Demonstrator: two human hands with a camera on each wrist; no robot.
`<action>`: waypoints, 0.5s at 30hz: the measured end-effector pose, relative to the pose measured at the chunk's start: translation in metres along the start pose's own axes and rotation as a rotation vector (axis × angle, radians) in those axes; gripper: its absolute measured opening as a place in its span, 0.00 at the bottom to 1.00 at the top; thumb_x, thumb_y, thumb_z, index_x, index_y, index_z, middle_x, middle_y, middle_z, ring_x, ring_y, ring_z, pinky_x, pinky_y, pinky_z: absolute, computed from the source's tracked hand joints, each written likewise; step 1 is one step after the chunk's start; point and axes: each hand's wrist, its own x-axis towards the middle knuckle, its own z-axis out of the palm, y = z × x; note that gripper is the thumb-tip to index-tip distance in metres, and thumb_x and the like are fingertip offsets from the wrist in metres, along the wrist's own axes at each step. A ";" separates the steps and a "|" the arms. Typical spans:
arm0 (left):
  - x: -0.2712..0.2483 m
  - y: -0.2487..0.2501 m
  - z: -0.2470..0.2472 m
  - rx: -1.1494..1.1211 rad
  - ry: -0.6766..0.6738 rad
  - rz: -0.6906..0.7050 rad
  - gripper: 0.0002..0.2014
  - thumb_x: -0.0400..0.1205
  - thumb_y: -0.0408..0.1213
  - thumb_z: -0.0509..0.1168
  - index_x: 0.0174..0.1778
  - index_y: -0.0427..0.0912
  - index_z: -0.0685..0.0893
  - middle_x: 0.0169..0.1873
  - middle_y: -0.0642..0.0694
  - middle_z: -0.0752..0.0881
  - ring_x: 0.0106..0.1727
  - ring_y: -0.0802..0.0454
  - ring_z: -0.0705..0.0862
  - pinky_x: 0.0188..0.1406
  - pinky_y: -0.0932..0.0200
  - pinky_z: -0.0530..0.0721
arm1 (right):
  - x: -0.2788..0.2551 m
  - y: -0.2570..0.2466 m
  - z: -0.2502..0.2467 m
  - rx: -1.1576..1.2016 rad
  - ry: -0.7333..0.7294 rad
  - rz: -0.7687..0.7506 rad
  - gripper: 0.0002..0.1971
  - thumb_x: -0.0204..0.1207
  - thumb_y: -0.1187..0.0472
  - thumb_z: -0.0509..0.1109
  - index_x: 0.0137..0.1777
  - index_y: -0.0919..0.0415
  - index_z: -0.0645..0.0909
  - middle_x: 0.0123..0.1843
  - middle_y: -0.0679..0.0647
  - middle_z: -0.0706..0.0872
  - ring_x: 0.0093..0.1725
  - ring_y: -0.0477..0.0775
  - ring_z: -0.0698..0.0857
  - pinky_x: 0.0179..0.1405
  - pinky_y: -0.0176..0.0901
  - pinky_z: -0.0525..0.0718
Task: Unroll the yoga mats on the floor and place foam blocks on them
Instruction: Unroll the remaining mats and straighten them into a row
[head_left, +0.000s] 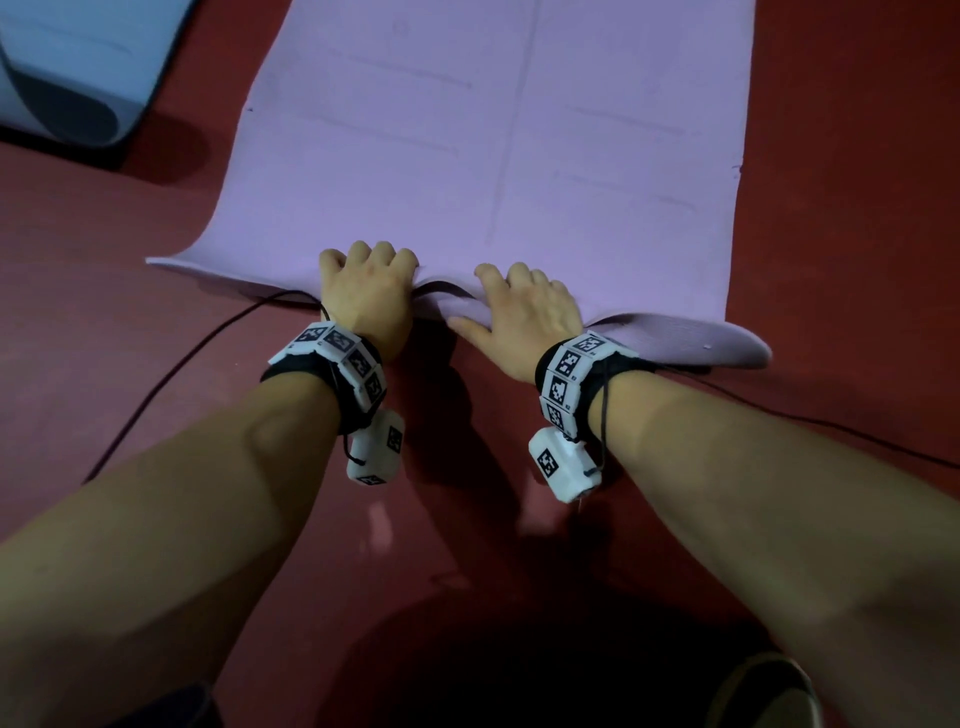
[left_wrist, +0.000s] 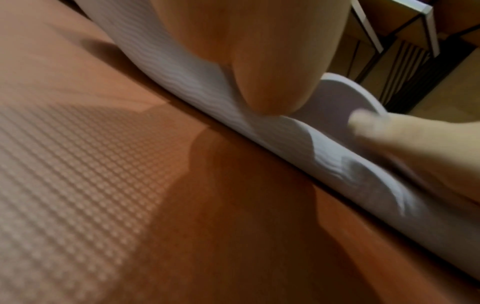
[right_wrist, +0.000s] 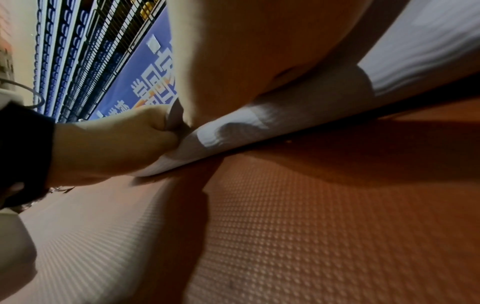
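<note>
A purple yoga mat (head_left: 467, 130) lies unrolled on the red floor, running away from me. Its near edge is lifted and curled. My left hand (head_left: 369, 286) grips that edge left of centre, fingers curled over the top. My right hand (head_left: 524, 304) grips the same edge just to the right, thumb stretched along the fold. In the left wrist view my thumb (left_wrist: 262, 86) presses the ribbed mat (left_wrist: 182, 67), with the other hand (left_wrist: 405, 133) beside it. The right wrist view shows the left hand (right_wrist: 114, 144) pinching the mat edge (right_wrist: 233, 131).
A pale blue mat (head_left: 67, 78), partly rolled, lies at the far left. Black cables (head_left: 171, 364) trail over the studded red floor (head_left: 104, 249) on both sides. A shoe (head_left: 763, 691) shows at the bottom right. A fence and blue banner (right_wrist: 145, 61) stand far off.
</note>
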 end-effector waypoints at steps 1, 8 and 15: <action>0.001 0.001 0.000 0.000 -0.013 -0.004 0.14 0.76 0.32 0.62 0.58 0.40 0.78 0.52 0.39 0.82 0.56 0.36 0.77 0.59 0.40 0.67 | 0.002 -0.001 0.000 0.032 -0.011 0.021 0.33 0.78 0.28 0.51 0.71 0.52 0.71 0.58 0.59 0.82 0.58 0.64 0.80 0.57 0.58 0.75; -0.001 0.001 -0.001 -0.035 -0.012 -0.026 0.13 0.75 0.29 0.59 0.55 0.37 0.77 0.50 0.38 0.82 0.54 0.35 0.77 0.56 0.42 0.67 | 0.011 -0.004 -0.007 0.195 -0.039 0.083 0.25 0.86 0.37 0.46 0.65 0.52 0.76 0.57 0.59 0.83 0.59 0.65 0.80 0.59 0.57 0.72; -0.007 -0.002 -0.005 -0.058 -0.037 -0.031 0.15 0.76 0.30 0.61 0.59 0.40 0.78 0.53 0.40 0.82 0.57 0.37 0.77 0.57 0.44 0.67 | 0.009 0.000 -0.019 0.291 -0.162 0.076 0.21 0.86 0.39 0.47 0.65 0.47 0.74 0.62 0.57 0.81 0.64 0.64 0.78 0.65 0.60 0.71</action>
